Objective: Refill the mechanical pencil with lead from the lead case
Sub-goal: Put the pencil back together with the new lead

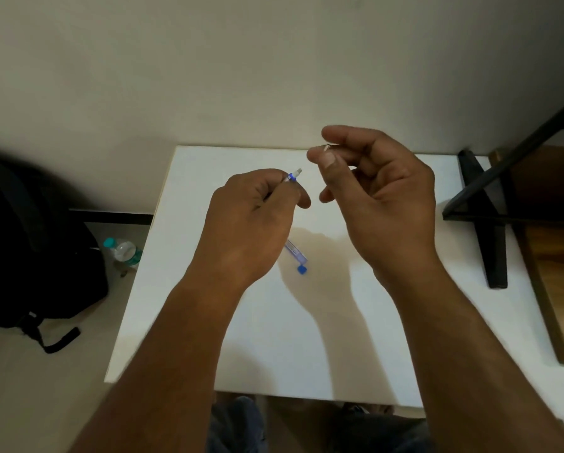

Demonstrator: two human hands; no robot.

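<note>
My left hand is raised over the white table and closed around the mechanical pencil. Only the pencil's blue-ringed top end sticks out past my fingers, pointing up and right. My right hand is held beside it, thumb and forefinger pinched on a small thin piece, too small to identify. The clear blue lead case lies on the table under my hands, partly hidden by my left hand. Its blue cap sits just off its near end.
A black backpack and a plastic water bottle are on the floor left of the table. A black metal frame and a wooden surface stand at the right. A wall rises behind the table.
</note>
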